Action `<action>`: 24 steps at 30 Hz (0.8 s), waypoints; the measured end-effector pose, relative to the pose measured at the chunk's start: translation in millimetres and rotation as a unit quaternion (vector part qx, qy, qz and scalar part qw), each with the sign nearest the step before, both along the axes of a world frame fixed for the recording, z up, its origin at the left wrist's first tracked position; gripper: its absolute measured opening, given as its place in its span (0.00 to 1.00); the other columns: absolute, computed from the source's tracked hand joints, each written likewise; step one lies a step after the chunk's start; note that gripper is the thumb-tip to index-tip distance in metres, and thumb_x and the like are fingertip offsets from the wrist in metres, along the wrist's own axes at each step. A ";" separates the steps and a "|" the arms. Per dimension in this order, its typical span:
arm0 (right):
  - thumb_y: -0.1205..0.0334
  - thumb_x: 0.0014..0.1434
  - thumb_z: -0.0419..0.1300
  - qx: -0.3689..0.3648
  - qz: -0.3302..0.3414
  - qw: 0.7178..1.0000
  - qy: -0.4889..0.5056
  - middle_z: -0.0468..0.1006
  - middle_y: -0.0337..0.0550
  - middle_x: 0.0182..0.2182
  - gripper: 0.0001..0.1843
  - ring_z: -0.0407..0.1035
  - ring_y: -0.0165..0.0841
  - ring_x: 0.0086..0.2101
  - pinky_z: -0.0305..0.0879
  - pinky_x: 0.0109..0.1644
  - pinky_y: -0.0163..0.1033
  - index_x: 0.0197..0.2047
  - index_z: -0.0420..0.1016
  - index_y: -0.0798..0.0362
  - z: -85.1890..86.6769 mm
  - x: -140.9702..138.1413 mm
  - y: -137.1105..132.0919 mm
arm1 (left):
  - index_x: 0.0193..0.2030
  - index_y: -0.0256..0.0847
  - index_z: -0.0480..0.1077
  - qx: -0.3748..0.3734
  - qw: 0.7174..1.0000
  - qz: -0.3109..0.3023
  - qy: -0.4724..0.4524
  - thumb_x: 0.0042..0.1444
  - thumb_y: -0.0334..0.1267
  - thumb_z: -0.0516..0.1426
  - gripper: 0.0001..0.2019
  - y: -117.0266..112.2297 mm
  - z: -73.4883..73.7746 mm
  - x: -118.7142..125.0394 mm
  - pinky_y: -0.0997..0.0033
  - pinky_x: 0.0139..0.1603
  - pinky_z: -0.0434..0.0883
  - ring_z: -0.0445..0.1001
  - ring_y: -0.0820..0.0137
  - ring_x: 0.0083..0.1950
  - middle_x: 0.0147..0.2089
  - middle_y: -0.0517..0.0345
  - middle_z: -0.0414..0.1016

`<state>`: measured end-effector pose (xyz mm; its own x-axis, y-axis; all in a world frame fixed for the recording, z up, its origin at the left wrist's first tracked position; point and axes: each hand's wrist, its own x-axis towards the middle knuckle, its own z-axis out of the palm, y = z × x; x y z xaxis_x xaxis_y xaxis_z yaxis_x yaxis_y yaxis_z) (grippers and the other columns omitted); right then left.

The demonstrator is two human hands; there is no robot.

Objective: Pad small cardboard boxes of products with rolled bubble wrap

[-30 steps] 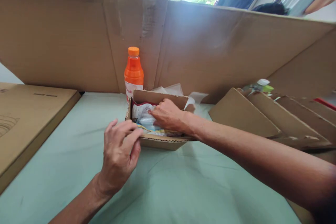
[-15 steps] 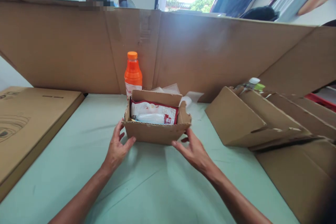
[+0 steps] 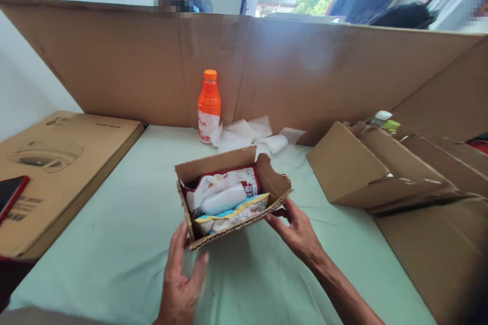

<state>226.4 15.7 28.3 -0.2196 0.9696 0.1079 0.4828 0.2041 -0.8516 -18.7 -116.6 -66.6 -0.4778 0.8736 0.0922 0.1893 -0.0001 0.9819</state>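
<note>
Gripping a cardboard box (image 3: 272,176) of packets (image 3: 224,197) at four o'clock, the right hand (image 3: 300,236) curls inward while the left hand (image 3: 182,277) splays by the seven-o'clock corner, contact unclear.

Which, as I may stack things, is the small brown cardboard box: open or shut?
Open: inside the box, a white, red-edged packet shows uncovered.

the open box (image 3: 217,163) has been turned askew and drawn away from the orange bottle (image 3: 209,99); more of the bottle's label (image 3: 208,124) and the white sheets (image 3: 234,138) has been uncovered.
</note>
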 end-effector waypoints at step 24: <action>0.61 0.51 0.61 0.007 0.303 0.940 0.158 0.58 0.53 0.70 0.49 0.55 0.42 0.67 0.56 0.69 0.50 0.73 0.47 0.55 14.1 -441.8 168.2 | 0.69 0.41 0.59 0.112 0.948 0.274 0.114 0.57 0.47 0.62 0.35 89.8 53.9 -293.9 0.57 0.66 0.68 0.70 0.58 0.64 0.66 0.42 0.67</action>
<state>-215.4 183.9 42.4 -0.6865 0.6742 0.2723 -0.0032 0.3716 -0.9284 -312.6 -26.8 -12.7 -0.7994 0.4459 0.4026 0.4295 -0.0442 0.9020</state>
